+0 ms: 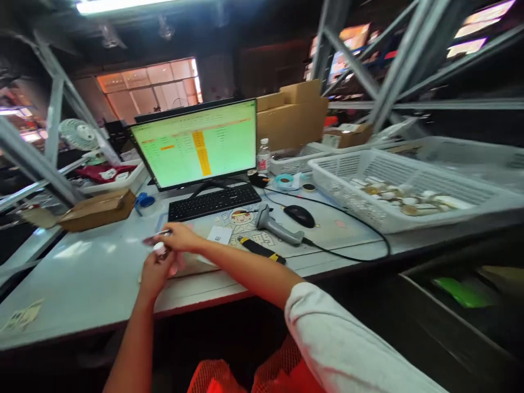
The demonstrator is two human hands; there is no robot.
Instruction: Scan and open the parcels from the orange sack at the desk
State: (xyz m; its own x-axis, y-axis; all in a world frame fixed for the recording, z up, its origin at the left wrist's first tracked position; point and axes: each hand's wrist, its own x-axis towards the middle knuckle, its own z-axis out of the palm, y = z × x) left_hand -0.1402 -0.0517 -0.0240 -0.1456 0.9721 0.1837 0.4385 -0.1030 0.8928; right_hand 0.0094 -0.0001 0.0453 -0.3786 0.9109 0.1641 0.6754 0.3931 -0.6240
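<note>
Over the left part of the white table (94,273), my two hands are close together. My left hand (153,275) is closed around a small bottle with a white cap (159,249); its body is mostly hidden by the fingers. Just above the cap, my right hand (182,238) pinches a thin dark object (150,239), too blurred to name. Right of the hands lies a white card (220,235). Beside it is a tool with yellow and black handles (262,250). A grey barcode scanner (278,226) rests on the printed desk mat.
A monitor (196,144) stands behind a black keyboard (215,202). The scanner's cable loops round a black mouse (299,216). White plastic baskets (347,185) with small items line the right side. At the left are a cardboard box (98,210) and a blue tape roll (145,201).
</note>
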